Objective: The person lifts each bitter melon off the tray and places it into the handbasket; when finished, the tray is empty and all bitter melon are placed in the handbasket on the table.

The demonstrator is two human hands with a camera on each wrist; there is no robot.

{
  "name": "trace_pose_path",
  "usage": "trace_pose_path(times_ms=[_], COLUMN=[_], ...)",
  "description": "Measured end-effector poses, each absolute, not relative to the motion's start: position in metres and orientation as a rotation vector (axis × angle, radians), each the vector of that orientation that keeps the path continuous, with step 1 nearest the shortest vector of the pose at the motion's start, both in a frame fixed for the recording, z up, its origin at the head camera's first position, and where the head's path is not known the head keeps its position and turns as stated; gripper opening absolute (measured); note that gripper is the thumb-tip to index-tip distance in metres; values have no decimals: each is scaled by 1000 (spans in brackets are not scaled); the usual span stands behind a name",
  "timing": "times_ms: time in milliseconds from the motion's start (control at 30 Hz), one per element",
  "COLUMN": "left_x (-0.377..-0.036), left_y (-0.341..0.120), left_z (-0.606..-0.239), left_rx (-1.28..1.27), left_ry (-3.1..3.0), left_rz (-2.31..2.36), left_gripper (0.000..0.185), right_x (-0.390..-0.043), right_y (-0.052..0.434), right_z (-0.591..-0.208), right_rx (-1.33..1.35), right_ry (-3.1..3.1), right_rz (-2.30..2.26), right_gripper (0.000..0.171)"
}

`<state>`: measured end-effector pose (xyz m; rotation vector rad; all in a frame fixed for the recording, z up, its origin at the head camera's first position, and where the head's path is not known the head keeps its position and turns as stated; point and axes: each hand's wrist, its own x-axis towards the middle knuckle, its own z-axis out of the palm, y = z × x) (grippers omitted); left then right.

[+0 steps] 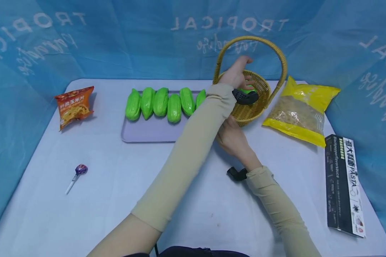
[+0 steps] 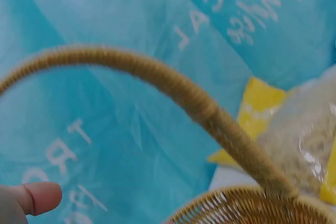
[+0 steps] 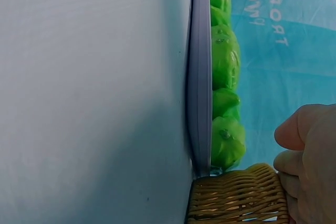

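Observation:
A wicker basket (image 1: 260,85) with a tall arched handle stands at the back of the table, right of centre. My left hand (image 1: 236,75) is inside the handle's arch, over the basket, thumb extended and fingers loose. Beneath it, a green ribbed gourd-like piece (image 1: 249,89) shows inside, partly hidden by the hand and a black wrist strap. My right hand (image 1: 233,137) holds the basket's near left side; its fingertips are hidden in the head view. Several more green gourd-like pieces (image 1: 161,102) lie in a row on a lilac tray (image 1: 148,134) left of the basket.
A yellow clear-fronted bag (image 1: 299,110) lies right of the basket, with a black pasta box (image 1: 344,185) nearer the right edge. An orange snack packet (image 1: 75,105) and a lollipop (image 1: 77,175) lie on the left. Blue printed cloth (image 1: 141,43) surrounds the table.

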<state>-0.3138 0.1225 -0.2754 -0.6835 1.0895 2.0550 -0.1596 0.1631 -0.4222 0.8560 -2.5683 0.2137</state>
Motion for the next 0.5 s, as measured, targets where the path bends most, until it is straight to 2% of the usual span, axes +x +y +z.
trace_pose_path(times_ms=[233, 500], left_x=[-305, -291], left_y=[117, 92], left_z=[-263, -284], left_rx=[-604, -403], left_ry=[980, 859], left_rz=[2081, 2168], left_gripper=[52, 33], right_x=[-162, -164], right_y=[166, 172], right_z=[-418, -420], right_rx=[770, 762], right_ry=[-2767, -2717], right_rz=[252, 279], right_gripper=[46, 46])
